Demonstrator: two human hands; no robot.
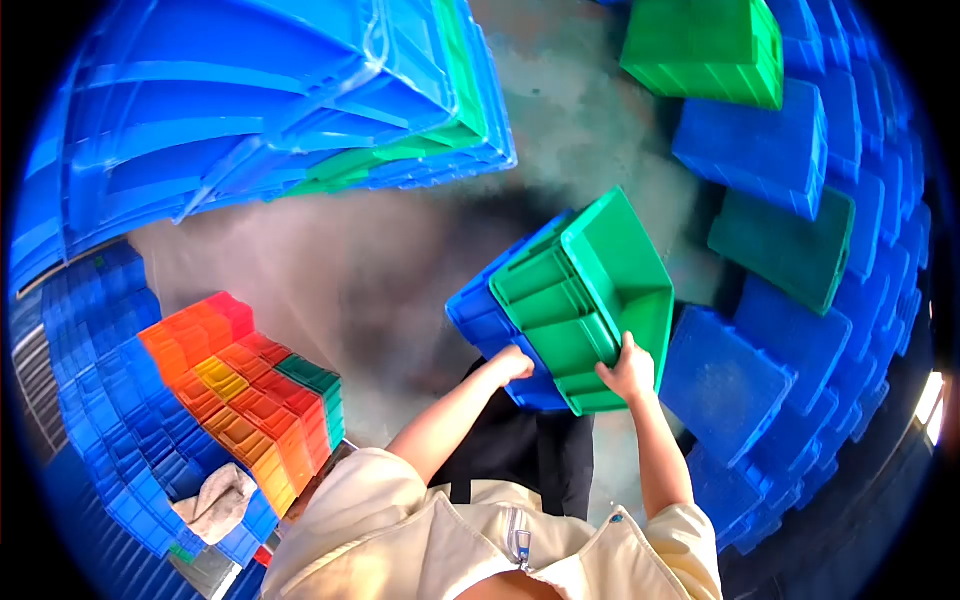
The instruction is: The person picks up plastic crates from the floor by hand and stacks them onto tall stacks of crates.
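Observation:
A green plastic crate (560, 300) is tilted in front of my body, its open side facing up and to the right. Against its left side and underneath sits a blue crate (475, 310); how the two fit together is partly hidden. My right hand (630, 370) is closed over the near rim of the green crate, thumb on top. On the near side, my left hand (515, 365) has its fingers curled at the blue crate's edge, close to where it meets the green one. The fingertips of my left hand are hidden.
Large blue crates (230, 100) are stacked high at upper left. Orange, red and yellow bins (250, 390) stand at lower left beside blue bins (110, 380), with a crumpled cloth (218, 503) on top. Piled blue crates (725, 380) line the right, with a green crate (705, 50) among them.

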